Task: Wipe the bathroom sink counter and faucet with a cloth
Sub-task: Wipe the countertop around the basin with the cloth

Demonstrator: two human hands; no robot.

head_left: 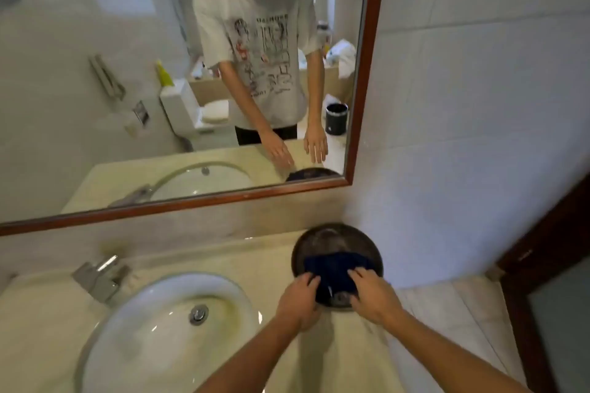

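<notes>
A dark blue cloth [335, 268] lies in a round dark metal basin [336, 233] at the right end of the beige stone counter [48, 313]. My left hand [298, 300] grips the cloth's near left edge and my right hand [372, 293] pinches its near right edge. The white oval sink [143, 329] with a chrome drain [198, 314] sits to the left of my hands. The chrome faucet [99, 277] stands behind the sink at the left.
A wood-framed mirror [364, 73] hangs above the counter and reflects a person, a toilet and a dark bin. White tiled wall [479, 105] is on the right, with a dark wooden door frame [542, 249] at the far right. The counter's right end meets floor tiles.
</notes>
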